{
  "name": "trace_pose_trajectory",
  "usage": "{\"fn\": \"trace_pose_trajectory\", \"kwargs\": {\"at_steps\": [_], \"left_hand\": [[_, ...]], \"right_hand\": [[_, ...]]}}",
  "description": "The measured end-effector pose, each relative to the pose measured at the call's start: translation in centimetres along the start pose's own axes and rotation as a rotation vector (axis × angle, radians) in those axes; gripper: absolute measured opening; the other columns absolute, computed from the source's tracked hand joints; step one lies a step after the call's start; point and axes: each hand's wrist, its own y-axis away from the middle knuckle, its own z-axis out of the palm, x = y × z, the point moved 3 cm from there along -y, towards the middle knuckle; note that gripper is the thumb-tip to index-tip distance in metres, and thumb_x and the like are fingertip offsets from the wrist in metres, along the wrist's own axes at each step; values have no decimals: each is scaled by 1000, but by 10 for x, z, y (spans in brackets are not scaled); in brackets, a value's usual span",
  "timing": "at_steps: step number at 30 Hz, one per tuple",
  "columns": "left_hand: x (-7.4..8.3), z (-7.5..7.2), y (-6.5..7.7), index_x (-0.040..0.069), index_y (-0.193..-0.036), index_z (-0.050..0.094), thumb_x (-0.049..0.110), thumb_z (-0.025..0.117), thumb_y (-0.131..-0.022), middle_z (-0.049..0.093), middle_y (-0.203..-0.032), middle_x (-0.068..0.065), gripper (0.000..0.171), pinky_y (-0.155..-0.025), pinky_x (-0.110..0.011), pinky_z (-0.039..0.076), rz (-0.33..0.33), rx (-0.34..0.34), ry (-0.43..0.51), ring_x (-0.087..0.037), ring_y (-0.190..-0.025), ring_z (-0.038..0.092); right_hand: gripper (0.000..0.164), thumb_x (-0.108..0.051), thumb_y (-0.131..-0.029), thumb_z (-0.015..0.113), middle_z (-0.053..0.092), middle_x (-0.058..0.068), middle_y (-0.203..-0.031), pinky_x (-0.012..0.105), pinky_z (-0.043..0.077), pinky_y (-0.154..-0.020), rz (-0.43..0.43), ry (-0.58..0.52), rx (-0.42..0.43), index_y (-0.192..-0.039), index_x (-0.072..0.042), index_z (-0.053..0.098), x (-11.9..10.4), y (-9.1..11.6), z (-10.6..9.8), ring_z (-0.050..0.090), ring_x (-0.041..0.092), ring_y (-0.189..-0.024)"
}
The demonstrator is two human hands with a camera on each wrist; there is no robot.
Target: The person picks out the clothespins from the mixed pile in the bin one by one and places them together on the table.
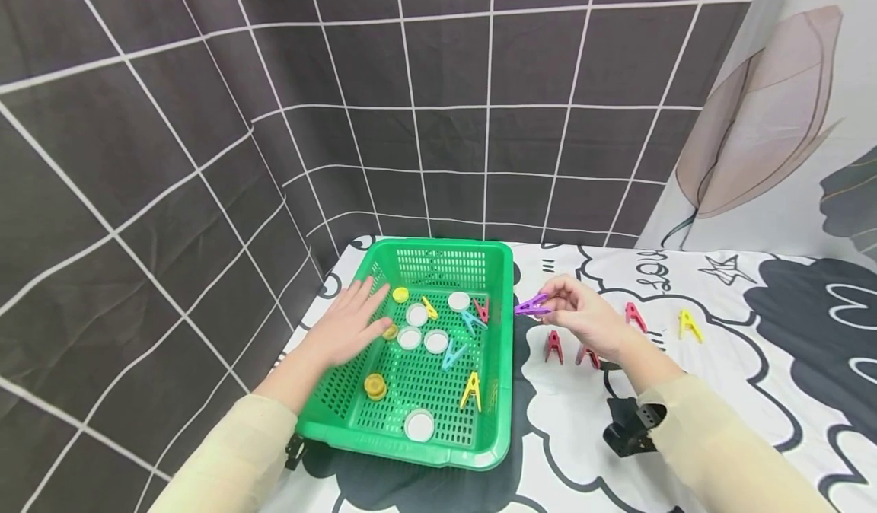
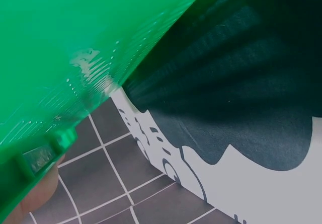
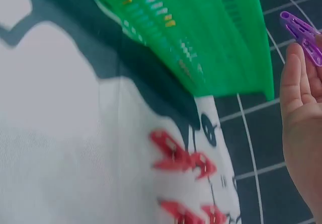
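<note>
My right hand (image 1: 592,323) pinches a purple clothespin (image 1: 530,307) just outside the right rim of a green plastic basket (image 1: 505,391). In the right wrist view the clothespin (image 3: 301,32) sticks out from the fingertips, above the basket's edge. My left hand (image 1: 346,326) lies over the left rim with its fingers extended; part of a finger (image 2: 43,191) shows beside the rim in the left wrist view. Inside the basket are white round caps (image 1: 419,425), yellow caps (image 1: 374,386), blue clothespins (image 1: 454,355), yellow clothespins (image 1: 471,391) and a red clothespin (image 1: 482,310).
Several red clothespins (image 1: 553,347) and a yellow clothespin (image 1: 690,325) lie on the patterned white cloth (image 1: 582,437) right of the basket. A dark tiled-pattern sheet (image 1: 445,140) stands behind and to the left.
</note>
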Motion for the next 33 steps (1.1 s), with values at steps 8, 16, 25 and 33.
{"fn": "trace_pose_trajectory", "kwargs": {"at_steps": [8, 16, 25, 33], "left_hand": [[-1, 1, 0, 7, -150, 21, 51, 29, -99, 13, -152, -24, 68, -113, -48, 4, 2, 0, -4, -41, -139, 8], [-1, 2, 0, 6, -149, 21, 51, 30, -99, 12, -152, -24, 67, -113, -49, 4, 7, -1, 1, -41, -139, 7], [-2, 2, -1, 6, -149, 22, 45, 35, -99, 13, -152, -24, 65, -113, -49, 4, 6, 5, 8, -41, -140, 7], [-1, 2, -1, 7, -150, 21, 52, 29, -99, 13, -152, -24, 68, -113, -49, 5, 7, 4, -1, -41, -140, 8]], "right_hand": [[30, 6, -85, 59, 55, 5, -96, 20, 51, -72, 117, 122, 102, -109, 3, 42, 13, 29, -32, 58, 10, -85], [32, 12, -82, 60, 56, 1, -94, 17, 51, -73, 93, 87, 179, -107, 1, 42, 29, 56, -55, 60, 8, -83], [32, 12, -81, 62, 57, -4, -87, 18, 48, -61, 119, 136, 282, -102, -2, 43, 42, 84, -71, 57, 4, -75], [32, 6, -83, 64, 57, -4, -86, 22, 44, -55, 192, 186, 335, -105, -3, 41, 52, 98, -80, 57, 7, -71]]}}
